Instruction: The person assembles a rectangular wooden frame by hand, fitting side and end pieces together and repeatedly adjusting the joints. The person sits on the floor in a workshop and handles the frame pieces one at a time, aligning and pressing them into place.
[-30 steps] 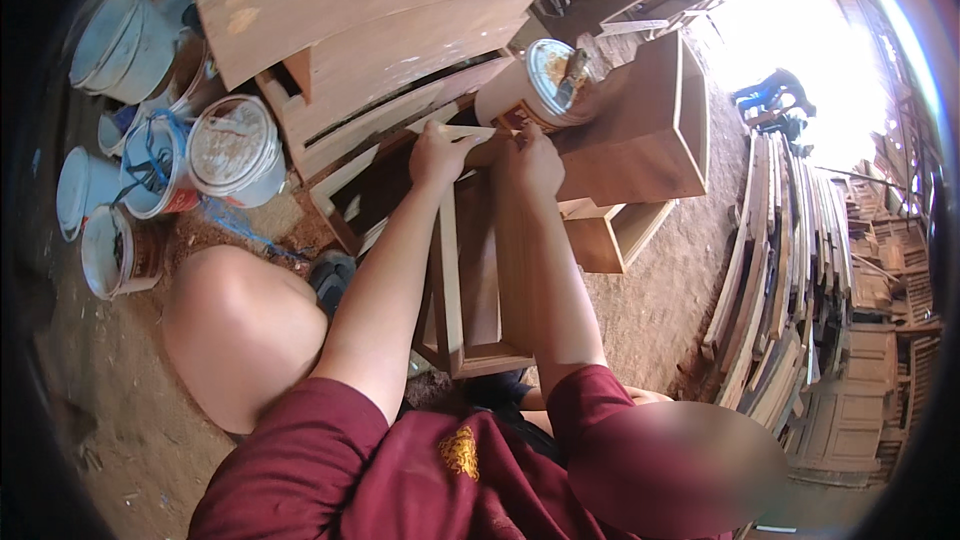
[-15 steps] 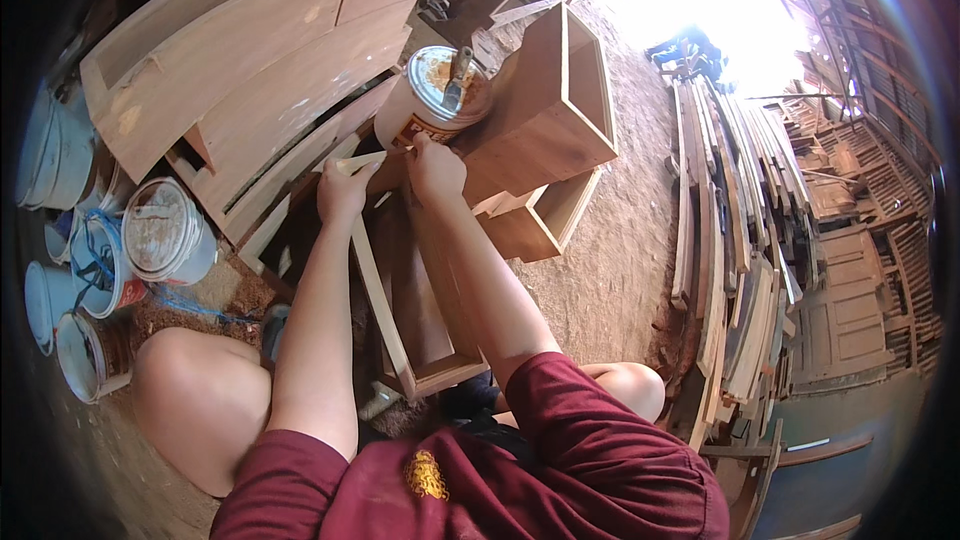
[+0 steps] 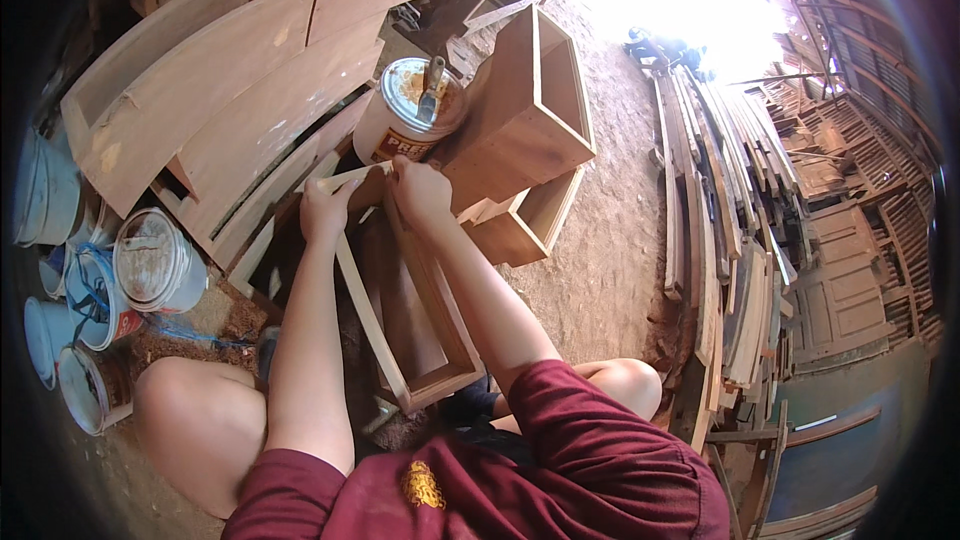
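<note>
Since half a second back the view has swung down and closer, so both hands now sit near the middle while they have barely shifted on the work. Seated on the sawdust floor [image 3: 620, 270], the person has a narrow wooden frame [image 3: 405, 310] lying between the knees, its far end up near an open tin [image 3: 410, 115] with a brush standing in it. At that far end the left hand [image 3: 325, 208] pinches a thin pale strip [image 3: 350, 178], fingers pressed together on it, and the right hand [image 3: 422, 190] is curled closed over the top corner of the frame; what its fingertips hold I cannot tell. To do this well, I'd judge, the right hand should keep the corner steady while the left lays the strip flush along the edge, pressing evenly rather than in one spot. Finished boxes [image 3: 535, 110] stand just beyond, and lidded buckets [image 3: 150, 265] crowd the left side, well apart from the hands.
</note>
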{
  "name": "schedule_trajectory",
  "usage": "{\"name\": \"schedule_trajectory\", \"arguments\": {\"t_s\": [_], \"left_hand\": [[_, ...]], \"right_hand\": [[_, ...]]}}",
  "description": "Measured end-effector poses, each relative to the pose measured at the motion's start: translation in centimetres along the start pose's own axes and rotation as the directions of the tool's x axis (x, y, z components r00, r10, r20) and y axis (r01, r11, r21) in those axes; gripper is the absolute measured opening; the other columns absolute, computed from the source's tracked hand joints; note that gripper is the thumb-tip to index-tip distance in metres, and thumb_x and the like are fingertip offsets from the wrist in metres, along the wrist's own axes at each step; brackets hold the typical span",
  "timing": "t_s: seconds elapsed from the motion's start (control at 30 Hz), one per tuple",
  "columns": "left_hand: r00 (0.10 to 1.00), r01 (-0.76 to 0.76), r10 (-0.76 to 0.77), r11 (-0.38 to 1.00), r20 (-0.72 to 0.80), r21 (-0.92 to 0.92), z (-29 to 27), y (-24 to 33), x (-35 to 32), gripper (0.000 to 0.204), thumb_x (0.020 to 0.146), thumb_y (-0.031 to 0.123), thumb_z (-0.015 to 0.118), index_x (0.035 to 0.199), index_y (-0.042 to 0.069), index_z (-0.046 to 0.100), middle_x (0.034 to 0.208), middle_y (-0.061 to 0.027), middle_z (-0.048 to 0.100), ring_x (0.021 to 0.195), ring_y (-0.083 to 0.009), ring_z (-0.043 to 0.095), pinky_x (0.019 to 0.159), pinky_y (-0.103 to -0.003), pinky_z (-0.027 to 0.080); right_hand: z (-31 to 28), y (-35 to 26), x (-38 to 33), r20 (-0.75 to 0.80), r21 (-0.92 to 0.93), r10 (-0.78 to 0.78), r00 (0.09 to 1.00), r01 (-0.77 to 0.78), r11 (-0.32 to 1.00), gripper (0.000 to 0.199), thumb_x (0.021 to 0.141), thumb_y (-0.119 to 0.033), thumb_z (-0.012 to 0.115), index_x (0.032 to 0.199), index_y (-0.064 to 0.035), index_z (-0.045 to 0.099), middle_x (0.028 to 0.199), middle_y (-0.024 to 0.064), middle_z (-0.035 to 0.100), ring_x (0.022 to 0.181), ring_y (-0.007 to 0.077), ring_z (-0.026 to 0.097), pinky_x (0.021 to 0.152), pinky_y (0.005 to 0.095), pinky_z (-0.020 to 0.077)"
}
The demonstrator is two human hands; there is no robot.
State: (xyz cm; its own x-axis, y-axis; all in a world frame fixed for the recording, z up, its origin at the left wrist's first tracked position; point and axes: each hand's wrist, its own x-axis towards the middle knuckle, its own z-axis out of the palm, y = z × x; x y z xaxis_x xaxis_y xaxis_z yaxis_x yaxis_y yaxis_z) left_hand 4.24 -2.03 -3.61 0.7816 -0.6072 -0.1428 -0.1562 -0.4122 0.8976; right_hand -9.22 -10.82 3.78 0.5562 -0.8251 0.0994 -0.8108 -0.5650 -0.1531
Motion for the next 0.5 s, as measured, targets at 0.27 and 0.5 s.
{"name": "schedule_trajectory", "arguments": {"t_s": [0.27, 0.5], "left_hand": [[1.0, -0.001, 0.001, 1.0, 0.026, 0.013, 0.4, 1.1, -0.6, 0.068, 0.077, 0.052, 0.08, 0.115, -0.001, 0.06, 0.115, -0.0232, 0.069, 0.108, -0.04, 0.066, 0.092, -0.048, 0.051], [1.0, 0.019, -0.018, 0.998, -0.017, 0.061, -0.5, 0.1, -0.1, 0.068, 0.077, 0.053, 0.08, 0.115, 0.0, 0.06, 0.114, -0.0233, 0.069, 0.107, -0.0396, 0.067, 0.091, -0.048, 0.052]], "right_hand": [[0.5, 0.8, 1.3, -0.064, 0.029, 0.015, 0.998, -0.013, 0.999, 0.026, 0.091, -0.032, 0.065, 0.101, -0.0089, 0.061, 0.092, 0.0173, 0.072, 0.088, 0.0363, 0.071, 0.075, 0.0499, 0.0554], [-0.6, -0.2, -0.9, 0.014, 0.027, 0.0, 1.0, 0.0, 1.0, 0.026, 0.089, -0.033, 0.067, 0.101, -0.0106, 0.062, 0.089, 0.0164, 0.072, 0.086, 0.0364, 0.071, 0.073, 0.0501, 0.0556]]}}
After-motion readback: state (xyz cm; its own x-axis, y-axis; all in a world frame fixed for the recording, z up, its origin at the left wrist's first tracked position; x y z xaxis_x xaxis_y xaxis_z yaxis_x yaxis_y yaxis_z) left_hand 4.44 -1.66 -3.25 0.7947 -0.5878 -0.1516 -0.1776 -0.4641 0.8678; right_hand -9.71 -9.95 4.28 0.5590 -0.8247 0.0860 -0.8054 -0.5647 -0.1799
